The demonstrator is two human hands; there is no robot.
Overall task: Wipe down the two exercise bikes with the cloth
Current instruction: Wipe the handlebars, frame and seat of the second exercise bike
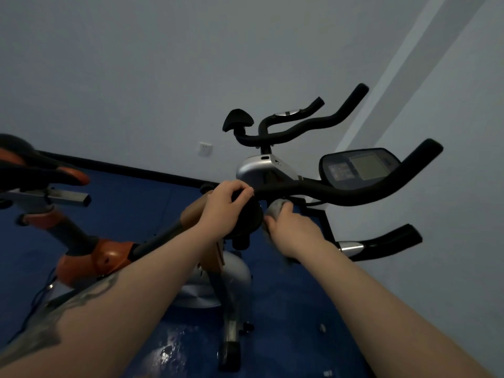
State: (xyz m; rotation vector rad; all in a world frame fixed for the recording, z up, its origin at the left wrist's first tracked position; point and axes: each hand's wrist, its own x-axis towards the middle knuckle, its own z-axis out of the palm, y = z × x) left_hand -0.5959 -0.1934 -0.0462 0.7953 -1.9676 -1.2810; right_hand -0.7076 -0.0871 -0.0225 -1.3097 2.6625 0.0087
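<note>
My right hand [286, 227] is gripping the cloth [278, 210], rubbing under the near bike's handlebar [354, 193]; left hand [225, 199] is clutching the black pad [246, 219] to steady it. Best going slow, reaching right around the bar.

Looks like a small exercise room, perhaps at home or in a modest gym. Two stationary bikes side by side: an orange-framed bike [90, 255] on the left, a silver bike [261, 170] farther off (console [360, 166] by its handlebars). Blue floor matting [131, 203], bare pale walls [163, 64], one wall socket [205, 149].
</note>
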